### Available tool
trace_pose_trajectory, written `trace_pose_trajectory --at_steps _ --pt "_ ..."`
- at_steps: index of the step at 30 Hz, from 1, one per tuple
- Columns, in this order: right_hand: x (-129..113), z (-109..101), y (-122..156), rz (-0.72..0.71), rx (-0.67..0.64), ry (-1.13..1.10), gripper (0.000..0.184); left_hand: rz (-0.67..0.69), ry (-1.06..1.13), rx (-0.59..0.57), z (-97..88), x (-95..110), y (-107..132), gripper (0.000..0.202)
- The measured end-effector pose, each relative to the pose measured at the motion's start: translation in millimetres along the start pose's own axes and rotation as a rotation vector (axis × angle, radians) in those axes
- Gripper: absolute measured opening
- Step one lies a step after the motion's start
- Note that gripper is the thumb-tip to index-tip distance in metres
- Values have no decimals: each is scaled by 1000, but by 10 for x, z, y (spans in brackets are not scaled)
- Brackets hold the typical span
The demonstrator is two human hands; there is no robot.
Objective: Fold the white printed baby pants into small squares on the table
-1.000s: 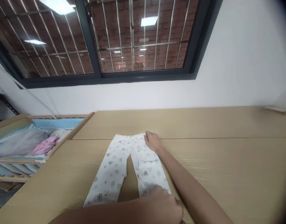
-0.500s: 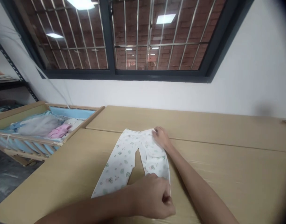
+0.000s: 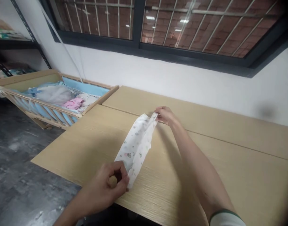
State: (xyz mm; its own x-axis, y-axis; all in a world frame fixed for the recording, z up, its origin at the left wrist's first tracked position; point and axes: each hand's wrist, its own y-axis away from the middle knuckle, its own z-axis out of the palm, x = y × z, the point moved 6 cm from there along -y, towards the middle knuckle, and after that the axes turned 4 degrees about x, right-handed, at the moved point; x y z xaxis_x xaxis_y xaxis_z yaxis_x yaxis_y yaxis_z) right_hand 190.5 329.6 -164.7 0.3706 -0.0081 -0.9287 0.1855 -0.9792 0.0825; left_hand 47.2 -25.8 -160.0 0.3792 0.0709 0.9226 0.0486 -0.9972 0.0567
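A small pair of white baby pants (image 3: 136, 141) with a pale print is folded lengthwise, one leg lifted over the other, above the wooden table (image 3: 92, 138). My right hand (image 3: 165, 115) pinches the waist end at the far side and holds it raised. At the near end my left hand (image 3: 108, 182) pinches the leg cuff between thumb and fingers, with a round gap showing inside its curl. Fabric stretches between both hands, slanting from far right to near left.
Left of the table stands a wooden crib (image 3: 70, 113) with blue lining, holding a pink cloth (image 3: 74, 103) and other fabrics. A dark shelf (image 3: 14, 44) is at far left. Behind the table are a white wall (image 3: 106, 64) and a barred window (image 3: 136, 28).
The pants lay spread flat with both legs apart; now they are folded lengthwise. My left hand has moved left to the cuff, and my right hand has lifted the waist corner. The view turned.
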Motion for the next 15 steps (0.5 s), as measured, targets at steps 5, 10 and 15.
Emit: trace_pose_trajectory --at_steps 5,10,15 --pt "10 553 -18 56 -50 99 10 -125 -3 132 -71 -584 207 35" --pt "101 980 -25 47 -48 263 9 -182 -487 257 -256 -878 150 31" --pt "-14 1118 -26 -39 -30 370 15 -105 -713 186 -257 -941 106 29"
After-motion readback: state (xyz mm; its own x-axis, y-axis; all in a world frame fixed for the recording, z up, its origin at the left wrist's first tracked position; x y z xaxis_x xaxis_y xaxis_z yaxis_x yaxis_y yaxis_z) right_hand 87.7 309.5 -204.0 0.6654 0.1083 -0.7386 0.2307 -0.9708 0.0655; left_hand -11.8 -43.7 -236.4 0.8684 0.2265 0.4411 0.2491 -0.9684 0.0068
